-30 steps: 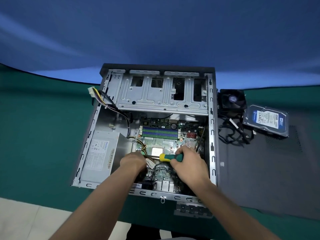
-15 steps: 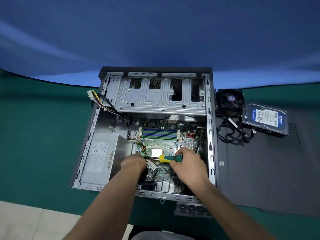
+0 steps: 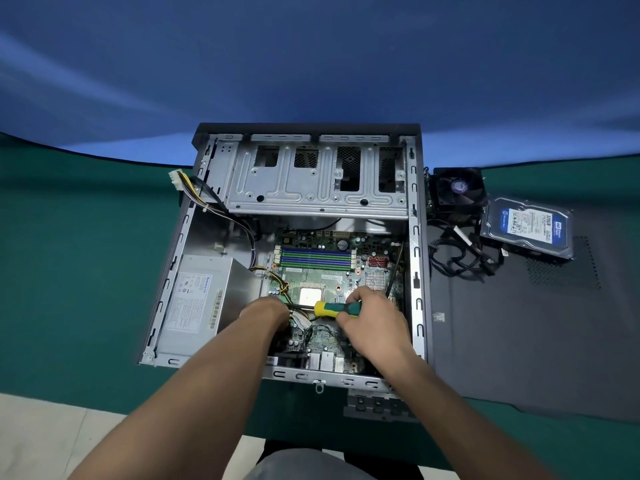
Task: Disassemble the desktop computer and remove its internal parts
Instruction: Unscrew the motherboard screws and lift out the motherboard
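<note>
The open computer case lies flat on the green table, its motherboard exposed. My right hand grips a screwdriver with a yellow and green handle, held level and pointing left over the board. My left hand is curled over the spot where the screwdriver's shaft ends, beside a white cable plug; its fingertips are hidden. The grey power supply sits in the case's left part. The empty drive cage spans the far end.
To the right of the case lie a black cooler fan, a tangle of black cables, a hard drive with a blue label, and the dark side panel beneath them. A small bracket sits at the case's near edge.
Both hands stay at the same spot on the board with the screwdriver. Only the camera view has shifted slightly.
</note>
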`<action>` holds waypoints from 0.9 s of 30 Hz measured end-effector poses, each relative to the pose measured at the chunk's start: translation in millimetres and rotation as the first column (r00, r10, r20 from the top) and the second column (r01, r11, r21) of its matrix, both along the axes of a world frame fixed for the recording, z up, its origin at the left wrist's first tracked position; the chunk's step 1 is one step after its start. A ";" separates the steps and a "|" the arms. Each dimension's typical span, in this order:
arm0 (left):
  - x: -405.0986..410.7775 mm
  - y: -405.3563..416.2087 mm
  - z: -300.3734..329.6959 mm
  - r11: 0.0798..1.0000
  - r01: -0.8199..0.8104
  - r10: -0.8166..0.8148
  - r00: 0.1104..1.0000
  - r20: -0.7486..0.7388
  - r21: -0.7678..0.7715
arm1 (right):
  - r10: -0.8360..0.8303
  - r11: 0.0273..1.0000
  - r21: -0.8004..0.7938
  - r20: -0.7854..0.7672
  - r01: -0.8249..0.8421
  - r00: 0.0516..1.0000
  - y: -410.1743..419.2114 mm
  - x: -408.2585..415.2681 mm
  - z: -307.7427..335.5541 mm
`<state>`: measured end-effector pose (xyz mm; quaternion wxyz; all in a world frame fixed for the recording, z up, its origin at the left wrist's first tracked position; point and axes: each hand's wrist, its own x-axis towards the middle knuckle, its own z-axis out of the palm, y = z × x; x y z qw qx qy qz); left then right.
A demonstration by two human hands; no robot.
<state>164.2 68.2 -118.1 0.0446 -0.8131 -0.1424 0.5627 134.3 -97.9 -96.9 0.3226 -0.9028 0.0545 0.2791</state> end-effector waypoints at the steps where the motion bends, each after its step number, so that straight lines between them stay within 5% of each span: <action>1: 1.0 -0.5 0.8 1.000 0.020 -0.020 1.000 -0.010 -0.001 | -0.006 1.000 0.003 -0.006 0.006 1.000 0.1 -0.3 -0.1; 27: -0.7 -3.0 1.3 0.997 -0.074 0.074 0.996 0.041 -0.013 | -0.042 0.997 0.053 -0.101 0.047 0.994 -0.4 0.7 -0.6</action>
